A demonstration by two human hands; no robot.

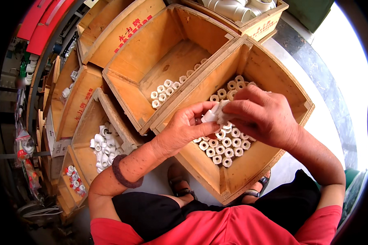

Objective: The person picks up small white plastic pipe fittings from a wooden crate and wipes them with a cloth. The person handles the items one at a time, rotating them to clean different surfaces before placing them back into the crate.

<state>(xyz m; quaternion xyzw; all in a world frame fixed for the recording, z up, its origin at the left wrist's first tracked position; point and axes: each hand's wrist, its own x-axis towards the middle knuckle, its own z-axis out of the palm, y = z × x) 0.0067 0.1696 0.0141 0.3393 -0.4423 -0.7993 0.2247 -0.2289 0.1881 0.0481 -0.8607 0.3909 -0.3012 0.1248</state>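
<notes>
Two hands meet over the nearest wooden crate (249,175), which sits on the floor just beyond the person's sandalled feet (180,185). The left hand (184,130) is closed on the edge of a small cluster of white pipe fittings (217,113), pinching it between thumb and fingers; the right hand (265,114) curls over the same cluster from the other side, fingertips clamped on it. The cluster is held just above the rows of fittings (225,145) already standing on end in that crate, packed close in neat lines. By the look of it, the step in hand is setting fittings into the rows, and the next move would call for lowering the cluster squarely into an open spot without toppling its neighbours. Farther off, a second crate (151,57) holds one short row of fittings (167,90). Smaller boxes of white elbows (104,147) stand to the left.
</notes>
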